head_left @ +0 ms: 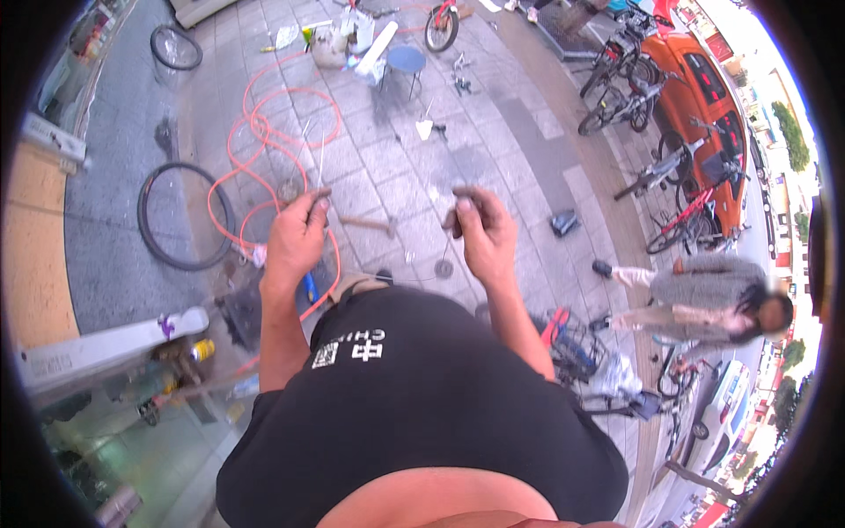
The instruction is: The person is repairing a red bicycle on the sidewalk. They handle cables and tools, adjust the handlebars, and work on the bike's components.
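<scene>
My left hand (pixel 297 231) is closed at the left, its thumb and fingertips pressed round something small I cannot make out, beside a thin pale rod. My right hand (pixel 484 233) is also closed, fingers darkened, on a small item I cannot make out. A thin line runs below it toward a small dark round piece (pixel 444 267). A wooden-handled hammer (pixel 365 223) lies on the paving between my hands. An orange hose (pixel 261 189) loops beside my left hand; a dark crumpled object (pixel 563 223) lies right of my right hand.
A loose tyre (pixel 145 216) and long white housing (pixel 114 343) are left. A blue stool (pixel 405 60) and red-wheeled bicycle (pixel 440 26) stand ahead. Parked bicycles (pixel 603 114) and an orange car (pixel 687 70) line the right, where a person (pixel 704 299) stands close by.
</scene>
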A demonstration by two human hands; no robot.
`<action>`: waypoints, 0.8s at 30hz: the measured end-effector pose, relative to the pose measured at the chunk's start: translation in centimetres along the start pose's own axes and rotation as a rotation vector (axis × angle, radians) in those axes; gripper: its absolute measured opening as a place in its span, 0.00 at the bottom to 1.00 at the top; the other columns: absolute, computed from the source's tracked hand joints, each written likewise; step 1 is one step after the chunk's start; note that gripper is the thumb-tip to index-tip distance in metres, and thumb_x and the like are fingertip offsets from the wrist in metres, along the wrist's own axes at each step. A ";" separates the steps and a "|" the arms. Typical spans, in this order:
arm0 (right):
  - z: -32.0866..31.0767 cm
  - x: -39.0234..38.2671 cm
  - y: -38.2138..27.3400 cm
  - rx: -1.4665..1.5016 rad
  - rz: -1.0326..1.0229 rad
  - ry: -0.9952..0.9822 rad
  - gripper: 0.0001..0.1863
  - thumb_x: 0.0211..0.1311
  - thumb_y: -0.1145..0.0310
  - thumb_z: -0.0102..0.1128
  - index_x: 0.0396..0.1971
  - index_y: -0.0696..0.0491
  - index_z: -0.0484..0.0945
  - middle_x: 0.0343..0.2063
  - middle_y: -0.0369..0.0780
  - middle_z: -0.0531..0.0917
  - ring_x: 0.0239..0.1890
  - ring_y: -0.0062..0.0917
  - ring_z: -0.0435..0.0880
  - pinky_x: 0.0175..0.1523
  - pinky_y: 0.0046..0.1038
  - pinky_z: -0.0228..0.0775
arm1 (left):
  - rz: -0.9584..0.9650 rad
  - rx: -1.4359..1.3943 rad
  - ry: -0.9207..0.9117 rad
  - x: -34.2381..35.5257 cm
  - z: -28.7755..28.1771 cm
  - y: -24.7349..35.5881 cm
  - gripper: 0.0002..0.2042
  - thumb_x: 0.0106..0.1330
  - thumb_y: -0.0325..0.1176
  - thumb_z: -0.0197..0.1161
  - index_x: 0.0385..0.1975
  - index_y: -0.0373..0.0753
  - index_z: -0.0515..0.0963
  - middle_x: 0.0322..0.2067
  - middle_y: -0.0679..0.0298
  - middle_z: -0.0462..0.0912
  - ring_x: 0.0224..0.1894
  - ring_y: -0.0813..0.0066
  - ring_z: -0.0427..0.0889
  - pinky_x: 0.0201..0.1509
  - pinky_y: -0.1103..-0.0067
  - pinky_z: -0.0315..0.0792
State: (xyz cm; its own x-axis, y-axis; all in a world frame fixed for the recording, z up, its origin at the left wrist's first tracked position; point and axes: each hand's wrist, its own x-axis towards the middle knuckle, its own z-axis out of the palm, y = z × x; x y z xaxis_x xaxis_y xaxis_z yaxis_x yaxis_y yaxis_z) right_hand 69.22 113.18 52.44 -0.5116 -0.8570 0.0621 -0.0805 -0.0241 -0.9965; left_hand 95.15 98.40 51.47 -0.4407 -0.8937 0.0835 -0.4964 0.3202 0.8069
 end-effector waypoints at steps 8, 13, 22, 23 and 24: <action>-11.1 16.5 4.6 0.219 0.033 0.285 0.13 0.79 0.70 0.56 0.54 0.62 0.78 0.28 0.38 0.85 0.29 0.16 0.79 0.35 0.20 0.72 | 0.174 0.034 -0.339 23.2 10.8 6.4 0.14 0.75 0.33 0.61 0.54 0.36 0.83 0.44 0.49 0.88 0.45 0.50 0.88 0.50 0.65 0.79; -16.9 31.1 9.7 0.177 0.101 0.342 0.12 0.79 0.71 0.56 0.53 0.63 0.78 0.29 0.38 0.85 0.29 0.15 0.78 0.36 0.20 0.72 | 0.308 0.019 -0.379 37.8 22.4 7.5 0.14 0.75 0.30 0.60 0.56 0.36 0.82 0.40 0.52 0.87 0.38 0.62 0.87 0.45 0.71 0.79; -28.1 59.2 5.7 0.114 -0.062 0.239 0.12 0.78 0.69 0.60 0.53 0.60 0.80 0.30 0.37 0.87 0.30 0.14 0.79 0.37 0.19 0.72 | 0.465 -0.050 -0.499 62.3 34.9 20.6 0.13 0.75 0.34 0.61 0.55 0.36 0.81 0.44 0.51 0.86 0.46 0.48 0.85 0.50 0.63 0.79; -29.2 61.7 5.2 0.103 -0.082 0.256 0.11 0.78 0.71 0.60 0.53 0.60 0.81 0.30 0.37 0.87 0.31 0.14 0.80 0.37 0.19 0.72 | 0.525 -0.115 -0.474 64.9 36.5 21.1 0.15 0.73 0.31 0.63 0.58 0.37 0.81 0.45 0.49 0.87 0.45 0.49 0.87 0.50 0.65 0.79; -30.5 64.3 5.1 0.080 -0.106 0.255 0.11 0.77 0.72 0.60 0.52 0.61 0.81 0.30 0.37 0.87 0.31 0.14 0.81 0.37 0.18 0.72 | 0.520 -0.161 -0.488 67.6 37.7 21.6 0.16 0.73 0.31 0.63 0.58 0.37 0.81 0.44 0.49 0.87 0.45 0.50 0.87 0.50 0.65 0.79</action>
State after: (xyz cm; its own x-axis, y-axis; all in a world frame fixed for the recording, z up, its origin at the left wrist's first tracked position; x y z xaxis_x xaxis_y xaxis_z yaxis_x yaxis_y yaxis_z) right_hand 9.87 73.66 53.08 -0.7031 -0.6909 0.1684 -0.0823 -0.1562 -0.9843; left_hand 26.43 56.77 52.48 -0.8911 -0.3855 0.2395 -0.0329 0.5811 0.8132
